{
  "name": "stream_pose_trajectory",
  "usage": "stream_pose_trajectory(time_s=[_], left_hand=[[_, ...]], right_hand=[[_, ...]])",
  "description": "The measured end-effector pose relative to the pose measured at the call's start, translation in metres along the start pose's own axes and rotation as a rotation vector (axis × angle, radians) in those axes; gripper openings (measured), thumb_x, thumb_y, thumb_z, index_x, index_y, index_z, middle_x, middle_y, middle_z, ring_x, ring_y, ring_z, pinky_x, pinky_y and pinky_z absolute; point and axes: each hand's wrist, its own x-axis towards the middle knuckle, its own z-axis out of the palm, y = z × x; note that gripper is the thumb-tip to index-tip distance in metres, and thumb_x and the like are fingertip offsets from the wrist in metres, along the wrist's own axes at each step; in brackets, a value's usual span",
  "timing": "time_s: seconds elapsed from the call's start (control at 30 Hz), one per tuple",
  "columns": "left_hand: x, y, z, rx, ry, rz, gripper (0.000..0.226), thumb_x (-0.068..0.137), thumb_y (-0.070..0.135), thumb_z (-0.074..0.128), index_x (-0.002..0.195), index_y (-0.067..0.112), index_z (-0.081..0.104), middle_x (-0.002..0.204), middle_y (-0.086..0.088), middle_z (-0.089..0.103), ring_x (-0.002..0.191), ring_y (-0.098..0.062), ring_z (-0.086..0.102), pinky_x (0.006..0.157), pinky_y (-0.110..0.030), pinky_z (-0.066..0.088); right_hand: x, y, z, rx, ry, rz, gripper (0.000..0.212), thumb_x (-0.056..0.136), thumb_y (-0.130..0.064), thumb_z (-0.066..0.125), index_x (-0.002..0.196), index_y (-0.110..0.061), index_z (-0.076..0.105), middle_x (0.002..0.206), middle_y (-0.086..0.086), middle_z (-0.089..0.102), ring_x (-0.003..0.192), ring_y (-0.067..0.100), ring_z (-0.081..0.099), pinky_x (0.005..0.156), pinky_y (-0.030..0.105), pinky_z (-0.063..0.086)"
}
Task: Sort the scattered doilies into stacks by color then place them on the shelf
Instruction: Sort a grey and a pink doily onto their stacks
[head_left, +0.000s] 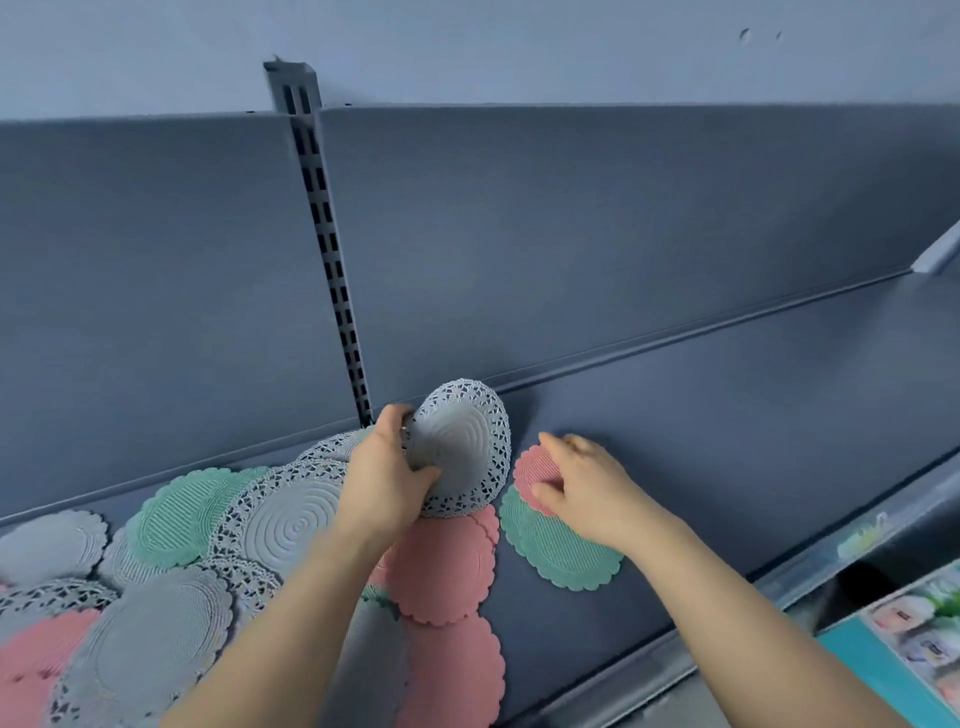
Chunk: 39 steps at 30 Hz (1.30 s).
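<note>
My left hand (387, 475) grips a white lace-edged doily (467, 447), lifted and tilted above the grey shelf (701, 431). My right hand (582, 483) rests with fingers on a small pink doily (535, 467), which lies on top of a green doily (561, 551). Under my left wrist lie two large pink doilies (441, 566), one below the other. To the left, white, green (182, 514) and pink doilies overlap in a scattered heap.
A slotted upright (327, 244) runs up the grey back panel behind my left hand. The shelf's front lip (779, 566) runs diagonally at the right. Colourful packaged goods (914, 639) sit on a lower level at the bottom right.
</note>
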Motion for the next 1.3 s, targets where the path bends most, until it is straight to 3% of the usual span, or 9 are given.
stream_pose_trajectory(time_s=[0.13,0.23,0.37,0.57,0.7,0.87,1.0,1.17,1.3], left_hand=[[-0.015,0.01,-0.001,-0.095,0.137,-0.007,0.065,0.075,0.001,0.069,0.13,0.022,0.042,0.101,0.008,0.054,0.085,-0.017,0.052,0.07,-0.023,0.036],[-0.031,0.015,-0.008,-0.161,0.26,-0.011,0.063,0.08,0.0,0.065,0.131,0.028,0.039,0.094,0.013,0.055,0.077,-0.013,0.053,0.06,-0.013,0.038],[-0.057,0.017,-0.029,-0.209,0.397,-0.04,0.055,0.087,0.007,0.059,0.127,0.036,0.035,0.076,0.008,0.057,0.063,-0.013,0.058,0.053,-0.023,0.046],[-0.11,-0.011,-0.076,-0.186,0.65,-0.136,0.035,0.096,0.011,0.045,0.125,0.029,0.037,0.059,-0.004,0.05,0.044,-0.006,0.042,0.042,-0.014,0.035],[-0.155,-0.04,-0.119,-0.133,0.813,-0.23,0.02,0.095,0.013,0.048,0.107,0.024,0.038,0.07,0.011,0.054,0.059,0.008,0.052,0.048,-0.009,0.038],[-0.216,-0.088,-0.183,-0.088,0.968,-0.355,0.016,0.093,0.012,0.046,0.104,0.022,0.038,0.074,0.008,0.055,0.06,-0.007,0.051,0.043,-0.016,0.034],[-0.269,-0.132,-0.239,-0.033,1.051,-0.432,0.018,0.092,0.009,0.044,0.105,0.021,0.037,0.078,0.006,0.055,0.067,-0.017,0.053,0.054,-0.03,0.041],[-0.328,-0.191,-0.316,0.014,1.121,-0.506,0.015,0.094,0.012,0.046,0.109,0.016,0.043,0.086,0.006,0.057,0.079,-0.02,0.053,0.061,-0.033,0.037],[-0.359,-0.238,-0.375,0.012,1.11,-0.522,0.011,0.093,0.012,0.05,0.103,0.015,0.049,0.081,0.01,0.059,0.078,-0.02,0.056,0.066,-0.032,0.043]], right_hand=[[0.0,0.007,-0.008,0.107,0.044,-0.057,0.068,0.085,-0.038,0.06,0.143,-0.019,0.03,0.135,0.005,0.03,0.127,0.024,0.034,0.105,0.033,0.033],[-0.003,0.002,-0.02,0.156,0.117,-0.135,0.045,0.087,-0.014,0.056,0.13,-0.021,0.046,0.124,0.001,0.036,0.104,0.024,0.054,0.088,0.031,0.045],[-0.007,-0.022,-0.034,0.253,0.176,-0.35,0.036,0.086,0.0,0.047,0.11,-0.022,0.062,0.111,-0.003,0.053,0.096,0.014,0.053,0.076,0.018,0.036],[-0.025,-0.096,-0.035,0.364,0.186,-0.619,0.03,0.087,-0.004,0.052,0.105,-0.024,0.063,0.103,-0.01,0.057,0.091,0.003,0.049,0.072,-0.003,0.031],[-0.044,-0.161,-0.016,0.411,0.145,-0.765,0.024,0.088,-0.006,0.053,0.103,-0.021,0.064,0.103,-0.009,0.059,0.091,0.004,0.052,0.072,0.001,0.033],[-0.077,-0.254,0.018,0.468,0.078,-0.918,0.023,0.087,-0.004,0.054,0.101,-0.019,0.064,0.099,-0.01,0.06,0.091,0.005,0.053,0.074,0.0,0.034],[-0.109,-0.336,0.049,0.499,0.032,-0.991,0.024,0.085,-0.001,0.054,0.1,-0.017,0.065,0.101,-0.006,0.063,0.095,0.01,0.056,0.077,0.011,0.038],[-0.151,-0.438,0.08,0.571,0.0,-1.025,0.016,0.087,-0.006,0.056,0.095,-0.016,0.065,0.094,-0.004,0.066,0.086,0.011,0.058,0.067,0.005,0.037],[-0.179,-0.507,0.104,0.642,-0.057,-1.008,0.011,0.088,-0.009,0.057,0.091,-0.017,0.064,0.09,-0.006,0.065,0.083,0.011,0.059,0.064,0.013,0.042]])
